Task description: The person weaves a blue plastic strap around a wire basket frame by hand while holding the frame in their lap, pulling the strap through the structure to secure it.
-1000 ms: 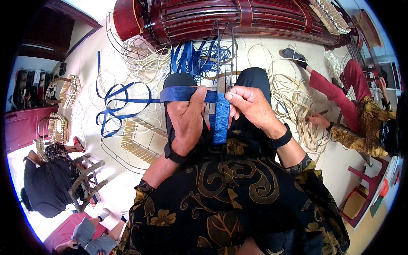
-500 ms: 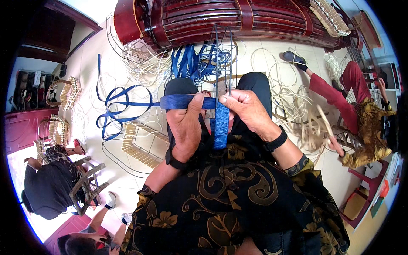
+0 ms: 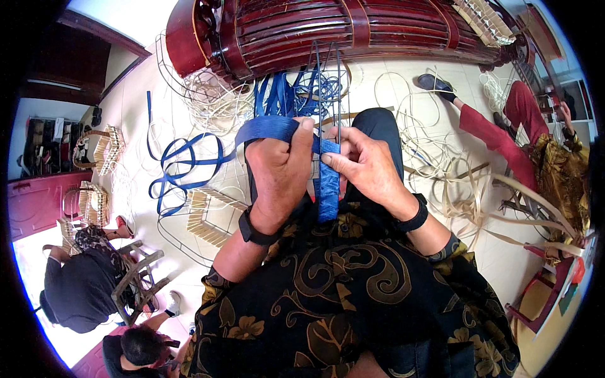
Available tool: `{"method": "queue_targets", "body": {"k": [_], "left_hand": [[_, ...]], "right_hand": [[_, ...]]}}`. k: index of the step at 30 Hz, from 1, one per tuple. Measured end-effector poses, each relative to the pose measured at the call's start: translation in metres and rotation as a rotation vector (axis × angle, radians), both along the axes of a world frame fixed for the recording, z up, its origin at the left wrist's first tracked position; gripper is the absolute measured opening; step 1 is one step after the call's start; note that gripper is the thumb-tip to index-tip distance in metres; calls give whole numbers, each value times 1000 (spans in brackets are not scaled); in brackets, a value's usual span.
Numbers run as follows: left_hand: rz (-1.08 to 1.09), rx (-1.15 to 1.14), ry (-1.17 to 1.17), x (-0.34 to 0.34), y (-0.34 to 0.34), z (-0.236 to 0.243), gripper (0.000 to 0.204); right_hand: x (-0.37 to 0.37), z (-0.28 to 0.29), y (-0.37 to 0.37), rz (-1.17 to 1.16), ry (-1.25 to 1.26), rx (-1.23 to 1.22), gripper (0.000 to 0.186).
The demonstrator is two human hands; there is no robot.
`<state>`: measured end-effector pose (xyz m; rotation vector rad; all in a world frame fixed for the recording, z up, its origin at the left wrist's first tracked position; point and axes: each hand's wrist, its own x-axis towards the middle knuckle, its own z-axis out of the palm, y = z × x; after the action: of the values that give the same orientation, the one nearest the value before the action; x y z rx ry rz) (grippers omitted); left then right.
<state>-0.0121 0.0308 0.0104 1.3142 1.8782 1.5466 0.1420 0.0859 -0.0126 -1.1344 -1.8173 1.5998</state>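
My left hand (image 3: 277,176) is closed on a flat blue strip (image 3: 261,130), thumb on top, beside the frame. The strip runs over the hand and trails leftward to the floor in loose loops. A narrow dark wire frame (image 3: 339,85) stands between my knees, its near part wrapped in blue strip (image 3: 328,192). My right hand (image 3: 372,170) pinches the top of this wrapping, thumb on the near face and fingers behind the wires. The strip meets the frame between my two hands. The far sides of the wrapping are hidden.
Blue strips (image 3: 272,94) and pale coils (image 3: 211,101) lie on the floor before a dark red wooden bench (image 3: 302,28). A partly wrapped pale frame (image 3: 203,220) lies at my left. People sit to both sides; beige strips (image 3: 466,195) stretch at my right.
My left hand has risen and turned, lifting the strip. The right thumb has slid lower on the wrapping. At right, the co-worker's arm has swung away and beige strips have been pulled outward.
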Motion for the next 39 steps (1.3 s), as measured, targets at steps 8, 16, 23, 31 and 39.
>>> {"method": "queue_targets", "body": {"k": [8,16,23,31,39], "left_hand": [[-236,133,435,21,14,12,17],[-461,119,438,10,12,8,72],[-244,-150,-1054,31,7,-41,27],[-239,-175,-1040,40,2,-49,25],[-177,-252,-977,40,4,-42,26]], "right_hand": [[-8,6,-5,-79,-155,442,48],[3,1,6,-56,5,318,18],[3,13,16,36,-45,94,8],[7,24,43,77,-234,630,16],[-16,20,57,126,-368,951,17]]}}
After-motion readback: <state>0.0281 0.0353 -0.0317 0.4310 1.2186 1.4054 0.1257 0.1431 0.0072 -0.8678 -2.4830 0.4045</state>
